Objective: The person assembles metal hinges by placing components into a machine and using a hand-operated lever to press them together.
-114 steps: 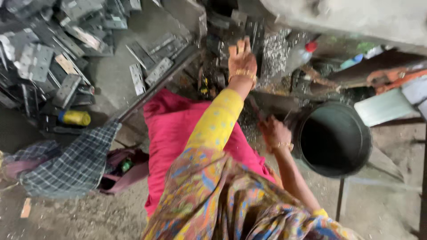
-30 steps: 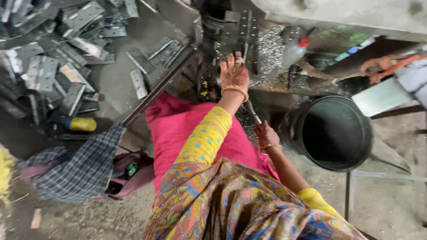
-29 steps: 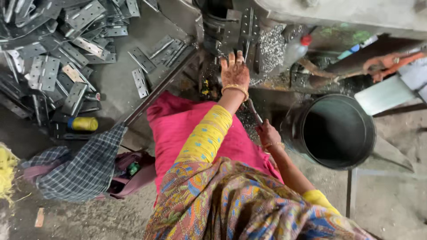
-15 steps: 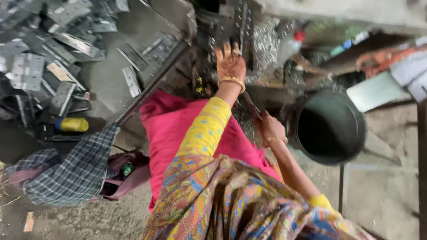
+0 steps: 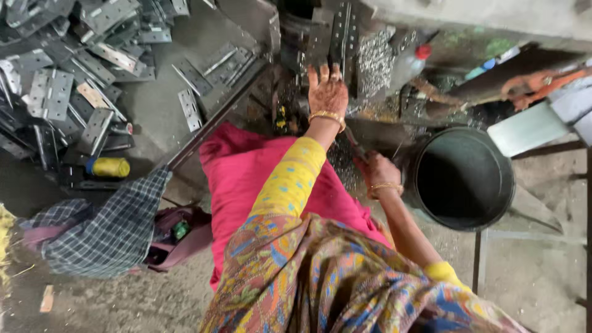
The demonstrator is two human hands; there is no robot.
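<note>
Left hand spread flat on perforated grey metal strip; right hand fisted around thin metal tool; heaped grey hinge plates alongside; dark round bucket apparently empty; progress unclear.

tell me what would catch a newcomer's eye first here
The bright pink cloth at centre, over the person's lap. Above it the left hand reaches to a perforated metal strip, while the right hand grips a thin tool beside the dark bucket. Grey metal hinges lie heaped upper left.
</note>
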